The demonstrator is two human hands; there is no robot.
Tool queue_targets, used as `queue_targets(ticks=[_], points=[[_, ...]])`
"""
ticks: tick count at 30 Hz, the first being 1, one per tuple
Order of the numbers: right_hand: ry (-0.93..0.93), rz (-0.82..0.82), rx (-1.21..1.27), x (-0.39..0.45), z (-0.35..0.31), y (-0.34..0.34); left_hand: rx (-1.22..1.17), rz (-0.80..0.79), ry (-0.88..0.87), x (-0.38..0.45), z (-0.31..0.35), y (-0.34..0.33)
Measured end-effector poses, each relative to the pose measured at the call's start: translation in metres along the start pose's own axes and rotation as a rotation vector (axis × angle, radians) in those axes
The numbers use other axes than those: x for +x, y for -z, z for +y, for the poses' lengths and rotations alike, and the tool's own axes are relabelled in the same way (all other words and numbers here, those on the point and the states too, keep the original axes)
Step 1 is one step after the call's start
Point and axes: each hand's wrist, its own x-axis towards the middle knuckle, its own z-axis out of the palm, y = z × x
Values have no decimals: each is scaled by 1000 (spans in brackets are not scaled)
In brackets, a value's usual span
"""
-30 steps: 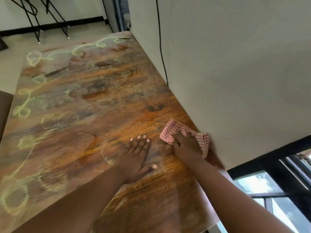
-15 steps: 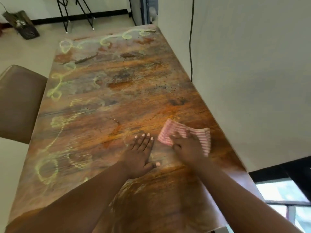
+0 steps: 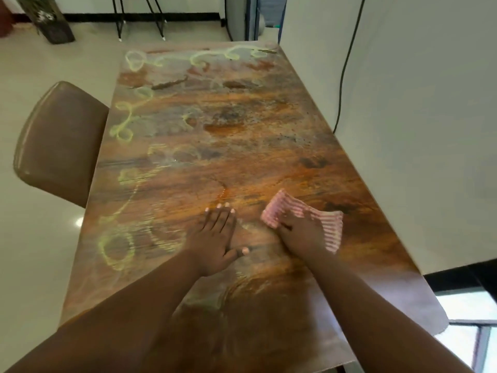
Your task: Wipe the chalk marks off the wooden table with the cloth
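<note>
The right hand (image 3: pixel 301 232) is on top of the cloth (image 3: pixel 317 219), pressing it down on the table (image 3: pixel 269 130). Its fingers look curled into the cloth and hold it. The cloth is pink with stripes, and it sits near the right side of the table, close to the wall (image 3: pixel 416 130). The left hand (image 3: pixel 215 235) lies flat on the wood just beside it, with the fingers straight and open. It holds nothing. I think it is there to lean on.

Most of the chalk (image 3: pixel 121 243) is not gone yet. There are yellow-green loops down the left side and more along the far end. The wood by the cloth looks mostly rubbed clean, with a faint pale smear between the two hands.

What could go wrong? The chalk is well apart from the cloth, so the person must reach far to the left and far away. If the cloth is dry and full of dust, it may just spread the chalk into a hazy smear. If the cloth bunches up, only a small bit will rub the wood and lines will be missed. The left arm is near the loops too, so it could smudge them. A chair (image 3: pixel 59 141) stands at the left side, and it may get in the way of a long reach.
</note>
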Motion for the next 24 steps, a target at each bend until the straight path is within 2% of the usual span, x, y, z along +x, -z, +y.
queue_targets(ticks=[3, 6, 8, 10, 11, 13, 16, 19, 22, 24], points=[[186, -131, -45, -28, -34, -29, 11, 11, 18, -19, -20, -2], [357, -156, -10, -74, -16, -29, 8, 17, 58, -39, -46, -4], [246, -113, 47, -83, 8, -16, 11, 10, 70, -53, -63, -5], [-16, -38, 101, -72, 17, -1, 12, 4, 73, -62, -77, -4], [-106, 13, 110, -63, 8, 1, 7, -1, 77, -67, -85, -3], [-158, 131, 85, -45, -27, -6, -11, -2, 93, -75, -95, -2], [20, 121, 66, -39, -98, -32, -24, 7, 87, -82, -101, -1], [289, -58, 48, -76, -135, -65, 2, -4, 59, -90, -107, 0], [434, -99, 94, -117, -108, -66, -8, -7, 54, -95, -116, 0], [380, -95, 92, -122, -78, -54, -6, -7, 51, -98, -123, 0]])
